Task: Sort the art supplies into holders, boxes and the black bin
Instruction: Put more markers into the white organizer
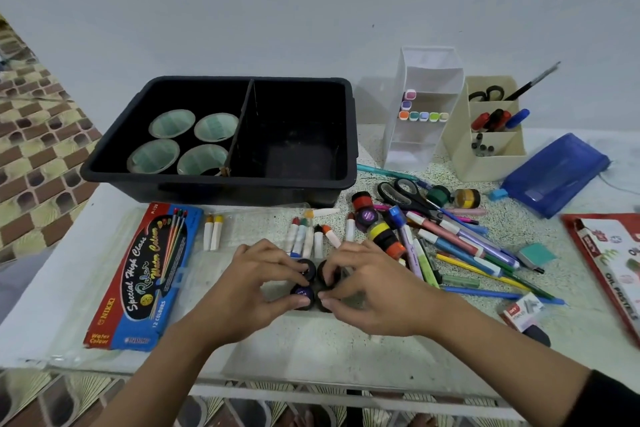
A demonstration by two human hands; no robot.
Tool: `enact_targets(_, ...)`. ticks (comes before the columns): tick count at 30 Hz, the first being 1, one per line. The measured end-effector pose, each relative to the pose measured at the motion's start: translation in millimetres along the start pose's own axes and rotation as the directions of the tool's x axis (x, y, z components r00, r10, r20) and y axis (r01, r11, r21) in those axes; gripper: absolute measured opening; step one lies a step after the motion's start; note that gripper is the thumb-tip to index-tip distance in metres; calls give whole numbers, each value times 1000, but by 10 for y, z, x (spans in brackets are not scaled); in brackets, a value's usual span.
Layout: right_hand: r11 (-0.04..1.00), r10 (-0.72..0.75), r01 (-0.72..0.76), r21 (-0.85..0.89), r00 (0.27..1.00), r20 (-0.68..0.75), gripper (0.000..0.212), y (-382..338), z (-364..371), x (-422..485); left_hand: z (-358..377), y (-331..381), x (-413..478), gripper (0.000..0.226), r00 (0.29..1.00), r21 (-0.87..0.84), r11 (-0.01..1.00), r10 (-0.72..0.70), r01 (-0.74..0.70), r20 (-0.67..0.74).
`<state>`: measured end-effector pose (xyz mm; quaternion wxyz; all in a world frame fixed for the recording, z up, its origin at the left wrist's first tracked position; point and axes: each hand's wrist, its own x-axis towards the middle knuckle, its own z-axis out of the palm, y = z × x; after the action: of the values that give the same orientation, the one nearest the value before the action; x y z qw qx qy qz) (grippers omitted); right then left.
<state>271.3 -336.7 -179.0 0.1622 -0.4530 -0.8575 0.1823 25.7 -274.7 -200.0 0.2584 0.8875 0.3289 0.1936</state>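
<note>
jars (303,292) of paint, four, bunched near table (311,343) front edge, pinched by curled fingers of left hand (254,284) and right hand (372,288); likely gathered for one lift to black bin (221,188), well behind.

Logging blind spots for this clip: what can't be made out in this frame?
Head view only:
- Paint pots: left hand and right hand grip the cluster; fingers cover most lids, so number and colours are unclear.
- Oil pastels box: cut off by the right edge.
- Beige holder: dark bits in its front compartment are too small to identify.
- Black bin: right compartment floor lost in shadow.
</note>
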Motion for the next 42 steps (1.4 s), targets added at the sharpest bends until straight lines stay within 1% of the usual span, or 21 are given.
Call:
enact_targets(2,1000,-1,0,-29,999,-50,24,20,43,-15,-46,19,66,28,1000,-36,999,-4,5,25)
enact_targets(4,996,2,-9,-89,997,-76,27,9,74,-35,-101,39,140,28,998,-55,998,-15,18,64)
enact_targets(7,979,-5,-7,-204,998,-59,30,-30,84,-33,-152,34,205,28,994,-44,999,-14,19,108)
enact_targets(9,975,-7,-1,-222,999,-37,31,-29,47,-17,-155,24,202,26,993,-36,999,-4,9,116)
enact_targets(11,972,-20,16,-236,1000,-11,31,-28,-4,4,-139,18,180,23,993,-37,999,8,-4,117)
enact_targets(13,952,-41,43,-303,999,11,29,-47,-32,33,-121,12,158,22,994,-51,999,15,-10,106)
enact_targets(16,919,-71,68,-388,997,8,27,-87,-36,67,-114,13,139,22,996,-78,997,13,-5,94)
enact_targets(17,922,-77,71,-381,997,0,26,-95,-33,73,-116,18,136,22,996,-85,996,9,-2,91)
enact_targets(19,951,-75,69,-302,997,-8,22,-97,-27,69,-113,28,133,22,997,-98,995,8,0,82)
enact_targets(21,972,-52,52,-231,999,7,24,-93,-16,62,-104,24,129,21,997,-96,995,15,-8,71)
enact_targets(24,988,29,-20,-155,998,58,29,-69,-2,62,-115,23,130,19,997,-67,998,15,-10,80)
enact_targets(26,995,99,-100,28,994,38,28,-41,-20,63,-149,56,161,17,993,-32,999,28,-24,116)
enact_targets(28,962,183,-165,216,981,-65,22,-9,-49,67,-194,117,228,12,989,-1,999,35,-35,141)
enact_targets(29,945,233,-190,266,962,-141,19,12,-74,67,-213,158,278,10,990,2,999,38,-39,135)
enact_targets(30,937,280,-214,275,933,-225,18,40,-104,66,-221,205,341,8,992,-3,999,46,-46,115)
enact_targets(32,935,350,-298,192,864,-361,20,125,-185,28,-174,323,505,15,997,-13,998,57,-56,58)
enact_targets(34,906,406,-418,68,809,-426,22,265,-252,-82,-48,444,705,29,998,12,998,63,-63,12)
enact_targets(35,880,435,-475,16,790,-432,24,320,-278,-156,38,491,809,35,997,52,996,73,-73,8)
enact_targets(37,822,489,-564,-85,773,-404,30,386,-282,-293,205,542,1005,45,996,175,981,75,-82,46)
enact_targets(39,779,515,-604,-168,770,-376,34,391,-241,-367,323,554,1164,49,994,278,958,46,-72,99)
enact_targets(42,779,536,-606,-161,776,-332,37,408,-229,-370,407,577,1318,55,984,383,921,2,-71,179)
